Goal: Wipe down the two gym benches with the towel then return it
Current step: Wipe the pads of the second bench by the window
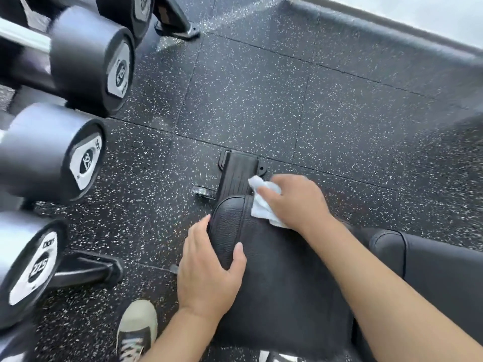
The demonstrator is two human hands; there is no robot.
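Head view, looking down. The towel [261, 202], white and crumpled, sits at the far right corner of the nearer bench pad [277, 278], right at the pad's end, partly overhanging toward the black foot plate [236, 173] on the floor below. The pad's long axis runs from that far end back toward the person, so all unwiped length, by my reading, lies toward the body from the towel; the stroke to come would be a pull back along that axis or a sweep leftward across the end. The right hand [295, 202] is the one on the towel: it lies flat over it, fingers [266, 190] extended and close together, pressing the cloth onto the pad; the thumb is hidden, so a pinch cannot be ruled out. The left hand [209, 267] is just beside, on the pad's left edge near the rounded end, its fingers wrapped down over the side and thumb on top, gripping the pad edge as a brace; it holds no cloth. The two hands are near but not touching. A second black bench [428, 267] lies to the right, close alongside, no hand on it, so I judge the task to be in its first half. Dumbbells [86, 58] on a rack stand to the left, well apart from the towel. A shoe [137, 327] shows on the speckled floor [261, 100] below the left forearm.
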